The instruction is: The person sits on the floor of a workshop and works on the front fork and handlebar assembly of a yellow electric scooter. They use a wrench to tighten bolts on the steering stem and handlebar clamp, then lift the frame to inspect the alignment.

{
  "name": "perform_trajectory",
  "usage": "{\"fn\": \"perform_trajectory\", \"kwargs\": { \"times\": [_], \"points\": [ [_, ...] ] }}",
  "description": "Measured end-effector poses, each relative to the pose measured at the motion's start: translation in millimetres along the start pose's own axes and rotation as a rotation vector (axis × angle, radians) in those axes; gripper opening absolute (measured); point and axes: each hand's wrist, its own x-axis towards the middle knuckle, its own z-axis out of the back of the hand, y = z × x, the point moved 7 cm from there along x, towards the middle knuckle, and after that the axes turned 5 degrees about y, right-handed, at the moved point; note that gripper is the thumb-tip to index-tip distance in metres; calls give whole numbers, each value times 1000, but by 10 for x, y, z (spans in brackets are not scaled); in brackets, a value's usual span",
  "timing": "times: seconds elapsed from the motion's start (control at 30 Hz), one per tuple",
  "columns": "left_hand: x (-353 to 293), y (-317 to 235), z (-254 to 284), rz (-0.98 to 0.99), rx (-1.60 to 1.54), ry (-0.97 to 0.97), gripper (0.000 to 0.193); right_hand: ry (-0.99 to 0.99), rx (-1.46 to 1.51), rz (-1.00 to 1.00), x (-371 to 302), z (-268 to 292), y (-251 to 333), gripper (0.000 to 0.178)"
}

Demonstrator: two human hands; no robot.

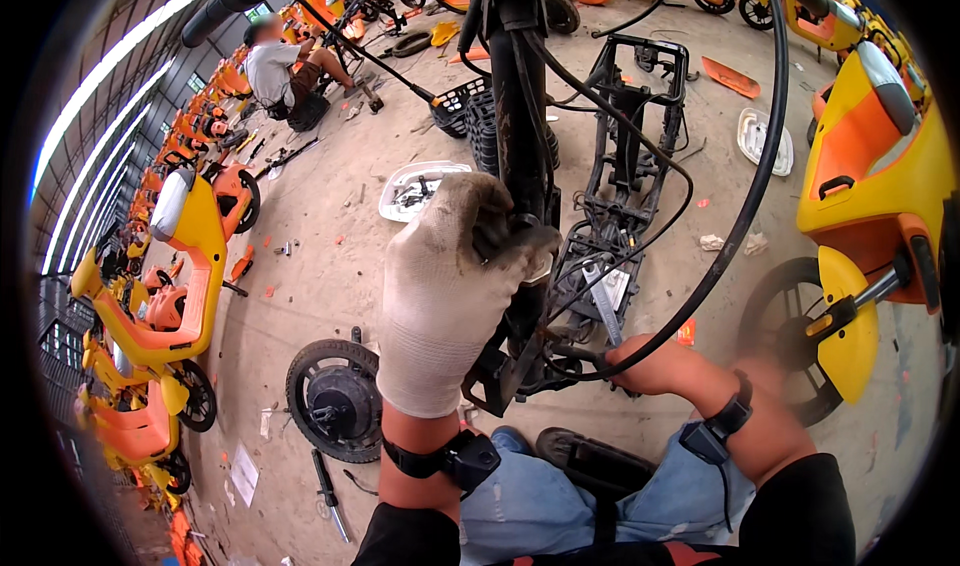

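The stripped black scooter frame (625, 196) stands upright on the concrete floor (320, 266) before the person. The gloved left hand (445, 286) wraps its fingers tight round the steering column (520, 136), steadying it; the bare right hand (640, 361) reaches low among cables (740, 216), its fingers hidden. A loose wheel (335, 398) and yellow scooters (870, 166) crowd around.

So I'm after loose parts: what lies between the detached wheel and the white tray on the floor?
In the head view, bare dusty concrete with small scraps lies between the detached wheel and the white tray.
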Motion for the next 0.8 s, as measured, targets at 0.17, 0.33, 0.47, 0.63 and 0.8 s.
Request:
{"fn": "perform_trajectory", "kwargs": {
  "times": [0.17,0.33,0.47,0.63,0.8],
  "points": [
    [-21,-46,11,4,165,-58,35,-30,47,31,-69,-28,-8,26],
    [-73,32,23,14,134,-61,28,-47,17,31,-93,-26,-19,27],
    [-88,68,3,10,89,-55,24,-19,25,8,-134,-2,7,27],
    [-117,99,-21,10,-31,-88,21,-6,9,22,-111,-47,14,29],
    [-197,109,-2,-18,-64,-111,17,25,-12,8,-100,-61,49,29]
  ]
}}
